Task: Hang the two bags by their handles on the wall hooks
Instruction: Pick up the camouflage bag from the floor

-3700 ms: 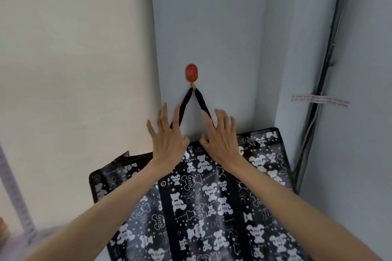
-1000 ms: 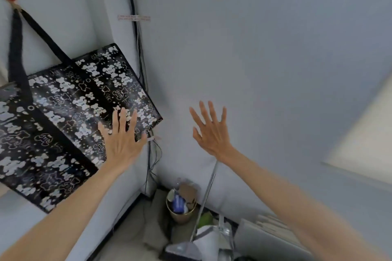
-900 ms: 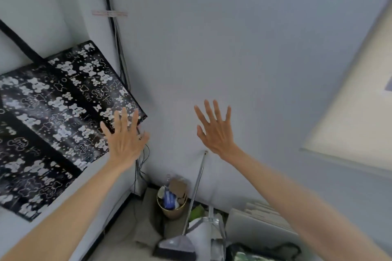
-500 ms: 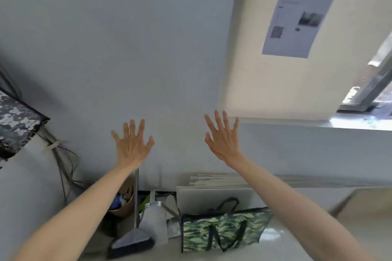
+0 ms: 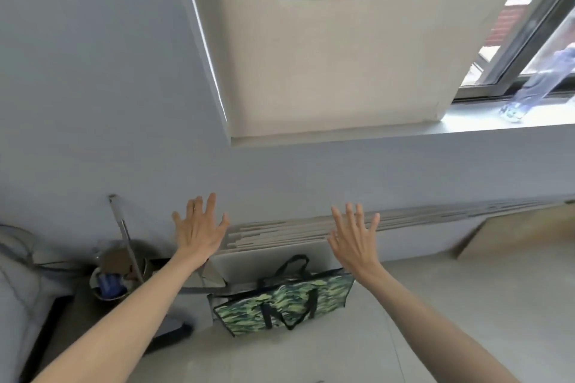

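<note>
A green camouflage bag [image 5: 284, 301] with black handles stands upright on the floor, leaning against flat boards at the wall. My left hand [image 5: 199, 230] hovers above and to the left of it, fingers spread, holding nothing. My right hand [image 5: 354, 236] hangs above the bag's right end, also spread and empty. Neither hand touches the bag. The black patterned bag and the wall hooks are out of view.
Stacked flat boards [image 5: 280, 235] lean along the wall base. At the left, a small bin [image 5: 109, 280] and a broom handle [image 5: 124, 233] stand. A window sill [image 5: 497, 126] with a plastic bottle [image 5: 529, 90] runs at upper right. A brown board [image 5: 529, 225] leans at far right.
My view has swung right and down, away from the hung black bag, which has left the frame. The camouflage bag now sits nearer the centre. Both hands stay spread and empty.
</note>
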